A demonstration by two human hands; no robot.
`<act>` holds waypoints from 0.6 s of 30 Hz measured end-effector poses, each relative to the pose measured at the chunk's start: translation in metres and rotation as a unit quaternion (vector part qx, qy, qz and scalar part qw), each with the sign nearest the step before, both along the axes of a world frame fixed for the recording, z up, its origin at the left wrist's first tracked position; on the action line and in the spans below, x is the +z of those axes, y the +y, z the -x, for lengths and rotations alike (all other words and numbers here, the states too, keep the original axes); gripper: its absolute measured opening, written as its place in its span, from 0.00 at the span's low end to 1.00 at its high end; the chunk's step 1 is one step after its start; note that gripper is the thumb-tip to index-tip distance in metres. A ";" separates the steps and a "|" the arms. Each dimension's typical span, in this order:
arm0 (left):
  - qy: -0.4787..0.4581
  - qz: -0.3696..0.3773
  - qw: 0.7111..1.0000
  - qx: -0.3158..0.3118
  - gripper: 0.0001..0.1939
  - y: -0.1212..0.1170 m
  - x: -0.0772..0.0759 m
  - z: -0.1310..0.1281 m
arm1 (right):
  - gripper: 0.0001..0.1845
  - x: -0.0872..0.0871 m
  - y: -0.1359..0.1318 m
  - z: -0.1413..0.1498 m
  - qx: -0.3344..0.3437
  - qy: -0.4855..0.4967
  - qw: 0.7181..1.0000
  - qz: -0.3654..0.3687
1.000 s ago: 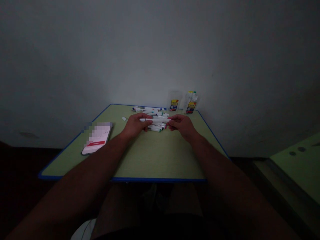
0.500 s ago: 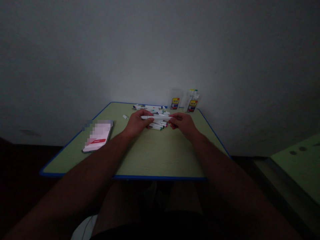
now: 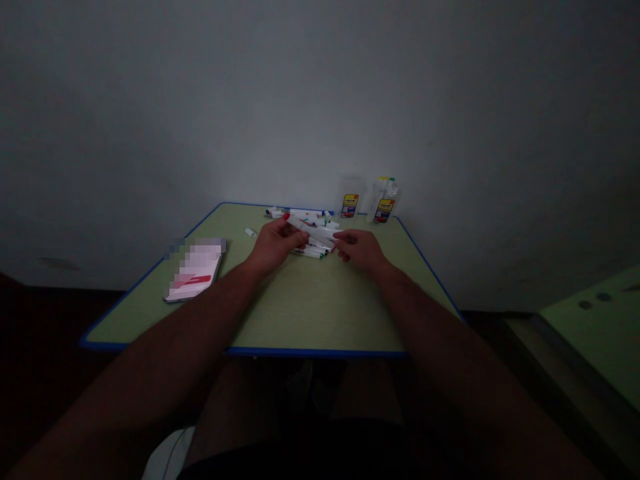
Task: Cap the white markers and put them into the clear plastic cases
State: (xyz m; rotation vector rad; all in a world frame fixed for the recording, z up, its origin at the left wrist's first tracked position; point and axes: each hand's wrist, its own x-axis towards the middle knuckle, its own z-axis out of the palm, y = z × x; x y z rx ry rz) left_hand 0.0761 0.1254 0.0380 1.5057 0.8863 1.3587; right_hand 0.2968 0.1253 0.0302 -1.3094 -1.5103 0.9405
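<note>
A: From where we stand, what lies left on the pale green, blue-edged table (image 3: 320, 307)?

B: At nine o'clock from its centre, a flat, light-screened phone (image 3: 200, 268) lies face up; toward eleven, a small white plastic cap (image 3: 250, 233) rests alone.

A: And the hands?

B: At eleven, the left hand (image 3: 274, 245) clamps thumb and fingers on a slender white marker with a red end (image 3: 319, 232). The marker slants across twelve o'clock, red end toward eleven, above a pile of loose white markers with coloured ends (image 3: 314, 253). At two, the right hand (image 3: 364, 248) pinches its other end, fingertips together.

A: Farther right?

B: Toward one, a clear plastic container with a yellow label (image 3: 350, 205) stands near a matching clear container with yellow- and green-ended markers (image 3: 384, 210).

A: Which step is this?

B: Two-handed handling of a single marker, I judge. Its nearer tip is lost at the right fingertips.

A: And the next move?

B: It would seem to call for one firm pinch before either hand loosens.
</note>
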 end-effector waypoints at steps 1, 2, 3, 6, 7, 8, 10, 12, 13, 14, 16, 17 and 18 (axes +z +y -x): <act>-0.007 -0.006 1.000 0.005 0.14 0.001 0.000 0.000 | 0.10 -0.001 0.001 0.000 -0.004 0.000 1.000 -0.002; -0.015 -0.010 1.000 0.010 0.14 0.002 -0.001 0.001 | 0.10 -0.002 0.002 -0.001 -0.009 -0.001 1.000 -0.003; -0.023 -0.012 1.000 0.014 0.15 0.002 -0.001 0.001 | 0.09 -0.002 0.003 -0.001 -0.013 -0.002 1.000 -0.003; -0.041 -0.002 0.999 0.018 0.18 0.004 -0.001 0.002 | 0.08 -0.002 0.003 -0.002 -0.019 0.004 1.000 0.001; -0.042 0.001 0.999 0.020 0.19 0.004 -0.001 0.003 | 0.08 -0.001 0.003 -0.001 -0.019 0.007 1.000 0.001; -0.038 0.001 0.999 0.024 0.19 0.003 0.000 0.003 | 0.08 0.000 0.002 -0.001 -0.018 0.010 1.000 0.000; -0.015 -0.009 0.999 0.036 0.18 0.003 0.000 0.004 | 0.07 0.001 0.002 0.000 -0.016 0.021 1.000 0.000; 0.021 -0.027 0.998 0.045 0.15 0.003 0.000 0.004 | 0.07 0.001 0.001 0.000 -0.010 0.036 0.999 -0.003; 0.039 -0.038 0.997 0.047 0.14 0.003 0.000 0.005 | 0.07 0.001 0.000 0.000 -0.004 0.043 0.999 -0.008; 0.055 -0.047 0.996 0.046 0.14 0.003 -0.001 0.005 | 0.07 0.001 0.000 0.000 0.003 0.050 0.999 -0.016; 0.083 -0.059 0.994 0.039 0.13 0.004 -0.003 0.005 | 0.10 0.001 -0.001 -0.001 0.025 0.064 0.997 -0.035; 0.097 -0.062 0.993 0.035 0.13 0.005 -0.004 0.005 | 0.12 0.001 -0.001 -0.001 0.039 0.073 0.996 -0.045; 0.111 -0.063 0.991 0.030 0.13 0.005 -0.005 0.004 | 0.14 0.001 -0.002 -0.001 0.054 0.082 0.994 -0.053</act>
